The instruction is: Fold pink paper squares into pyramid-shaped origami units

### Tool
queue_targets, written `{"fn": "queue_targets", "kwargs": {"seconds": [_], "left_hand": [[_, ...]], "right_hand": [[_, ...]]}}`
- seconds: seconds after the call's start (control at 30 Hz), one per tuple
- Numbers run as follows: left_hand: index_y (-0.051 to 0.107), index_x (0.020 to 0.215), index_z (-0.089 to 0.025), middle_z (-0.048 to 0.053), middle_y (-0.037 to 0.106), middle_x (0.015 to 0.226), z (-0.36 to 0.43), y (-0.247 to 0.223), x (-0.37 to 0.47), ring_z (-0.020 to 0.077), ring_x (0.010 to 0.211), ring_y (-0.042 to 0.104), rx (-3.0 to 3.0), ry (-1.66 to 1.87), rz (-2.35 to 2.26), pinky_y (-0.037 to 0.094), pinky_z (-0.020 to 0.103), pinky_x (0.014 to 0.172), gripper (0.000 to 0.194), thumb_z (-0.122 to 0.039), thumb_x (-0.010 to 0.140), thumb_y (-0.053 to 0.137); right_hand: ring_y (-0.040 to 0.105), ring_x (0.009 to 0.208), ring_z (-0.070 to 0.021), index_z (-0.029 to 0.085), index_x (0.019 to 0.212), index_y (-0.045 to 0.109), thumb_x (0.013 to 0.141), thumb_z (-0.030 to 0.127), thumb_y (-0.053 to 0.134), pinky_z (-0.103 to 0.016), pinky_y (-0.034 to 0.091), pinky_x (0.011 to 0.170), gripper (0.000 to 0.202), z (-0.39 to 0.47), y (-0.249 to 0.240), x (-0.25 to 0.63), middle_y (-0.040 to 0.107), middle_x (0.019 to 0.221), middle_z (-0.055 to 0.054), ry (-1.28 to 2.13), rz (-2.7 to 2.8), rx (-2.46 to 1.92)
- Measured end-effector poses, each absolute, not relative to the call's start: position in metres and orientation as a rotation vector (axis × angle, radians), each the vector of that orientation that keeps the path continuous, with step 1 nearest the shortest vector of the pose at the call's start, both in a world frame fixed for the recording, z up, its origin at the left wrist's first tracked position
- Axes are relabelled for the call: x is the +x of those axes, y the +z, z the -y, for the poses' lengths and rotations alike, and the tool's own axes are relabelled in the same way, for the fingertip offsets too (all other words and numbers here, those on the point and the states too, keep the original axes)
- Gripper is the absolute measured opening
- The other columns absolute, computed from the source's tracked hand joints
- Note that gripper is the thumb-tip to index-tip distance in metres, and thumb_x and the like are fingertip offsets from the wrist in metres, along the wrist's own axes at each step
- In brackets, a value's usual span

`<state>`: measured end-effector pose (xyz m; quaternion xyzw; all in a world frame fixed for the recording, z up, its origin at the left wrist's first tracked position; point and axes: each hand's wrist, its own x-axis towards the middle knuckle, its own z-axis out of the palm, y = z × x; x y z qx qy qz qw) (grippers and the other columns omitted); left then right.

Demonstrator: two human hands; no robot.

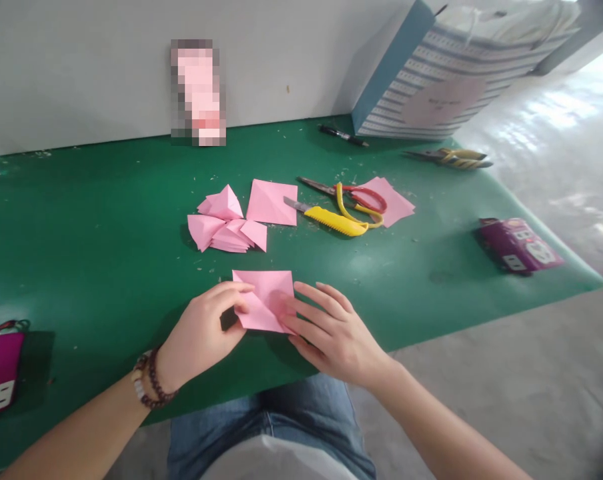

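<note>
Pink sheet [266, 290] was pinched at both sides, left hand [206, 320] and right hand [334, 330] grip alike, near the desk [106, 267] front edge, probably just for steadiness.

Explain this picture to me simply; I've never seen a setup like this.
There is no machine here, only a person's two bare hands. A camera worn on the head looks forward and down, so you see roughly what the wearer sees.

The left hand and right hand hold a creased pink paper between them, near the front edge of a green table.

Beyond it lie folded pink pieces, a yellow-handled cutter and scissors. Farther back are a pen, pliers and a striped bag. Purple objects sit at the far left and right.
</note>
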<state>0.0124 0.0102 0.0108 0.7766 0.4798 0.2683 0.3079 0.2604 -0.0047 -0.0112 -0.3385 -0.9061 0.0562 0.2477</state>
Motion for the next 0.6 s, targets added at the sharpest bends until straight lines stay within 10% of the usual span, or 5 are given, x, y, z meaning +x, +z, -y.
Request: {"fn": "queue_targets", "kwargs": {"seconds": [0.13,0.27,0.43,0.6], "left_hand": [[0.061,0.109,-0.019,0.000,0.069,0.086,-0.007,0.014,0.014,0.0163,0.086,0.067,2.056,0.627,-1.273,0.055,0.032,0.088,0.039,-0.002,0.075,0.052],[0.061,0.109,-0.020,0.001,0.068,0.080,0.000,0.018,0.017,0.0237,0.114,0.059,2.159,0.545,-1.272,0.050,0.040,0.100,0.034,-0.005,0.080,0.052],[0.055,0.074,-0.020,0.003,0.071,0.105,0.002,0.020,0.017,0.0284,0.134,0.044,2.235,0.597,-1.333,0.041,0.048,0.108,0.016,-0.013,0.088,0.053],[0.057,0.077,-0.020,0.000,0.071,0.087,0.003,0.018,0.019,0.0165,0.083,0.066,2.170,0.621,-1.368,0.052,0.032,0.076,0.015,-0.016,0.091,0.052]], "right_hand": [[0.053,0.129,-0.0243,0.020,0.112,0.064,0.089,0.015,0.056,-0.047,0.034,0.114,0.025,0.003,-0.015,0.262,0.073,0.116,-0.004,0.196,2.475,-0.864],[0.058,0.123,-0.0215,0.019,0.111,0.063,0.090,0.018,0.057,-0.043,0.039,0.112,0.022,0.002,-0.017,0.261,0.074,0.112,-0.006,0.274,2.473,-0.812],[0.059,0.122,-0.0236,0.014,0.128,0.053,0.090,0.035,0.055,-0.049,0.038,0.112,0.043,0.000,-0.006,0.263,0.068,0.124,-0.012,0.558,2.516,-0.804],[0.068,0.105,-0.0198,0.019,0.115,0.060,0.094,0.037,0.058,-0.041,0.049,0.101,0.027,-0.005,-0.005,0.262,0.074,0.109,-0.010,0.607,2.343,-0.940]]}}
